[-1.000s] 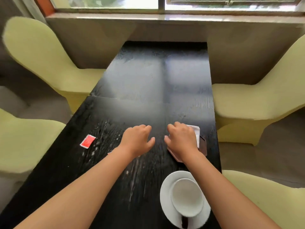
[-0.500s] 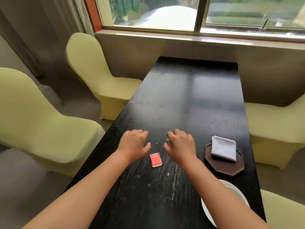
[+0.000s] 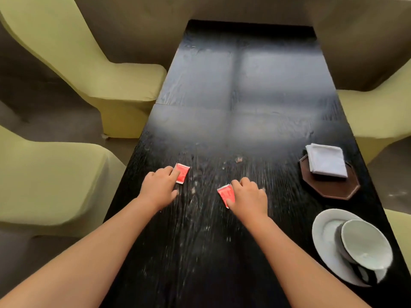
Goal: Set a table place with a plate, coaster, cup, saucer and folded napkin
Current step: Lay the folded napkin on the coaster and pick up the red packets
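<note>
Black wooden table (image 3: pixel 242 90), yellow-green chairs (image 3: pixel 93 70)

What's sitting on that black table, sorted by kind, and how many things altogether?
Red packets: 2, one under the left hand, one under the right hand
Folded napkin: 1
Brown plate: 1
White saucer: 1
Cup: 1
Total: 6

Far table (image 3: pixel 244 85) bare; dishes crowd right edge.
</note>
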A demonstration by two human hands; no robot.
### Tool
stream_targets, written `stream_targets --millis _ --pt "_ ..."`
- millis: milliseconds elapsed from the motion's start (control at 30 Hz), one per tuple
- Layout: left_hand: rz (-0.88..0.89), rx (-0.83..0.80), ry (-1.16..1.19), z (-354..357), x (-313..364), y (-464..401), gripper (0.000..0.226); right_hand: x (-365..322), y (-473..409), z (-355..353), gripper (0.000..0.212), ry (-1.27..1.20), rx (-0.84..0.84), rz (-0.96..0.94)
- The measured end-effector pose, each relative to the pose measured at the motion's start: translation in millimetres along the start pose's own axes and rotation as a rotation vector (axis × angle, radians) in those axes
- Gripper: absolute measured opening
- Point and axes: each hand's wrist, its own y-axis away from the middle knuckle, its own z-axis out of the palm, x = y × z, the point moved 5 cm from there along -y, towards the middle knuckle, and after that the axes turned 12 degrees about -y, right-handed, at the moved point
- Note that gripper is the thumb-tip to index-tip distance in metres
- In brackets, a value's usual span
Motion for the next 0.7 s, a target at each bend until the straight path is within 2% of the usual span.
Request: stream_targets --millis 167,367,700 --pt "-0.077 -0.008 0.043 30.7 6.6 -39.7 0.050 6.8 -16.3 34.3 0.037 0.040 0.026 0.040" --pt "-0.113 -0.078 0.080 59.8 21.0 -58.8 0.055 11.4 -20.3 62.6 0.045 0.101 0.003 0.056" --pt "-0.174 0.050 0.280 65.1 14.2 -46.6 0.032 3.8 -20.4 66.5 0.030 0.161 0.015 0.014"
